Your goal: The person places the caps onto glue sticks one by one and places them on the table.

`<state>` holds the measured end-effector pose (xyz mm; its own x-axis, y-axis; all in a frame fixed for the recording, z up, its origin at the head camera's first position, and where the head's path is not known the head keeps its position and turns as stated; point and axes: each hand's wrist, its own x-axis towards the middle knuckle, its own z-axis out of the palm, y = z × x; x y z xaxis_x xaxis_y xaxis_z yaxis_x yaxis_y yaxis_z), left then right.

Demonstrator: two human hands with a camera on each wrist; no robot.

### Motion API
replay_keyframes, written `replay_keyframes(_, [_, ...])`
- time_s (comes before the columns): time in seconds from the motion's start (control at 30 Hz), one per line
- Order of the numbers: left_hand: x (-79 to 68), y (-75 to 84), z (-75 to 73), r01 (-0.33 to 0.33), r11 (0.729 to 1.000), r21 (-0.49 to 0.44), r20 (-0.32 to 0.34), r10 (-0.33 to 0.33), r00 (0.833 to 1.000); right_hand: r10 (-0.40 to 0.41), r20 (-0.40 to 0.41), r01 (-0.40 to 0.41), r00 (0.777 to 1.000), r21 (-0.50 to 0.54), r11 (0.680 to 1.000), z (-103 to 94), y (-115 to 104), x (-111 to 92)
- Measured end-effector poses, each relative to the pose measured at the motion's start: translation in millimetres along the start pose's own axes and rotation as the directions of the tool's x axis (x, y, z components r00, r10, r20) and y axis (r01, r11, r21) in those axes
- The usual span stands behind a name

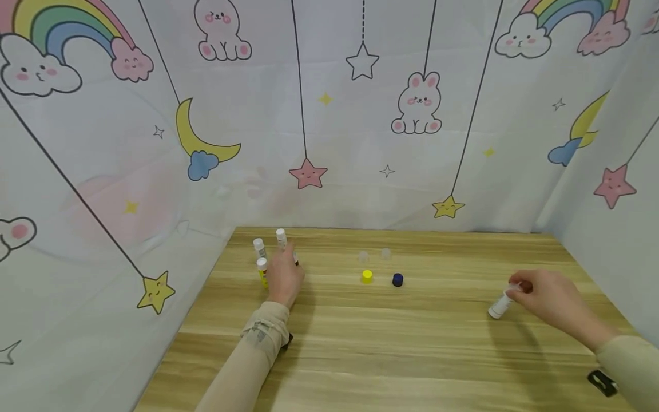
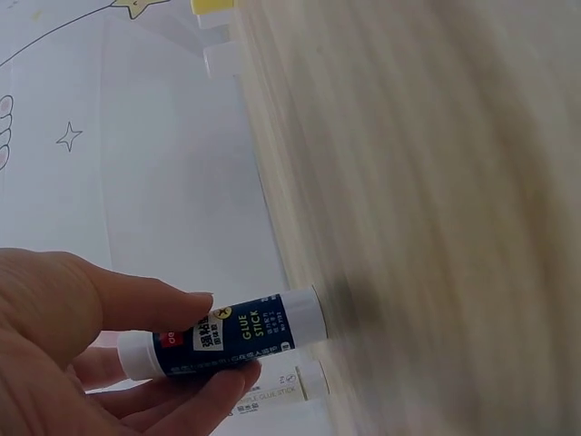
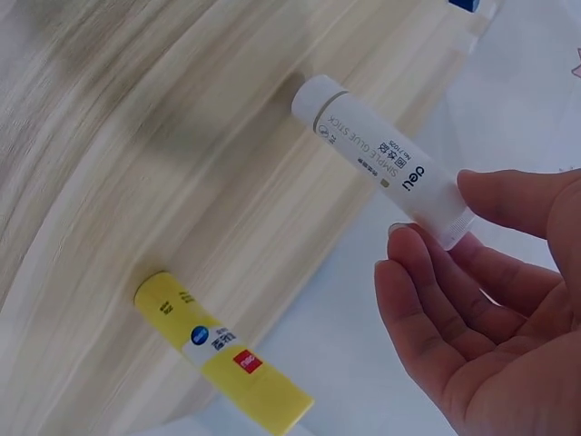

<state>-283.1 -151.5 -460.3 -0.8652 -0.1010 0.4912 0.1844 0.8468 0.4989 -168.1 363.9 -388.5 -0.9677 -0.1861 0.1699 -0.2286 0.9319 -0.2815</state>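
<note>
My left hand [image 1: 285, 277] is at the far left of the table. Its thumb and fingers grip a dark blue glue stick [image 2: 245, 331], whose white end is right at the tabletop. Close around that hand are a white-capped glue stick [image 1: 281, 236], another white-capped one [image 1: 259, 247] and a yellow one with a white cap [image 1: 263, 272]. At the right side, my right hand [image 1: 548, 300] pinches the upper end of a white glue stick [image 3: 386, 159] between thumb and fingers, its lower end close to the table. A yellow glue stick [image 3: 213, 345] stands nearby in the right wrist view.
Toward the back middle of the wooden table [image 1: 360, 343] lie a yellow cap [image 1: 367, 277], a dark blue cap [image 1: 397, 280] and two translucent caps, one left [image 1: 363, 256], one right [image 1: 386, 253]. A patterned curtain [image 1: 350, 131] hangs behind and along the sides.
</note>
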Motion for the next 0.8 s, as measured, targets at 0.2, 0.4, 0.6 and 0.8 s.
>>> replay_keyframes(0.2, [1.1, 2.3, 2.0, 0.034, 0.999, -0.038, 0.042, -0.032, 0.999, 0.005, 0.004, -0.004, 1.0, -0.038, 0.999, -7.0, 8.2, -1.1])
replay_keyframes(0.4, [0.1, 2.3, 1.9, 0.154, 0.986, -0.058, 0.084, -0.149, 0.985, 0.012, 0.026, -0.011, 1.0, -0.053, 0.999, -10.8, 12.9, -0.6])
replay_keyframes(0.6, [-0.7, 2.1, 1.2, 0.192, 0.98, -0.043, 0.097, -0.188, 0.977, 0.003, 0.031, -0.001, 0.999, -0.059, 0.998, -13.9, 18.0, -2.1])
replay_keyframes(0.8, [-3.3, 2.2, 1.6, 0.196, 0.979, -0.051, 0.114, -0.189, 0.975, -0.005, 0.028, 0.008, 1.0, -0.09, 0.996, -15.4, 26.7, -4.5])
